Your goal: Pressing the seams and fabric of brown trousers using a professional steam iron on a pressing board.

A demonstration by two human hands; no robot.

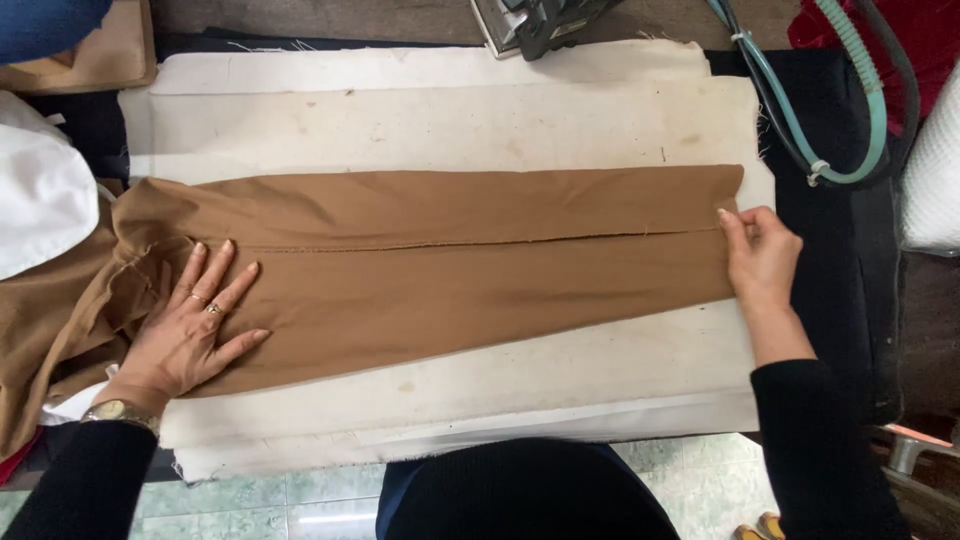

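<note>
A long piece of brown fabric [450, 260] lies stretched across a cream pressing pad [450, 110], with a seam running along its length. My left hand [190, 320] rests flat on the fabric's left part, fingers spread, wearing rings and a wristwatch. My right hand [760, 250] pinches the fabric's right end at the seam line. The fabric's left end bunches up and hangs off the pad.
An iron [540, 22] stands at the far edge of the pad. Green and black hoses [850, 120] loop at the right. White cloth [40, 190] lies at the left, red cloth [930, 30] at the far right. Tiled floor shows below.
</note>
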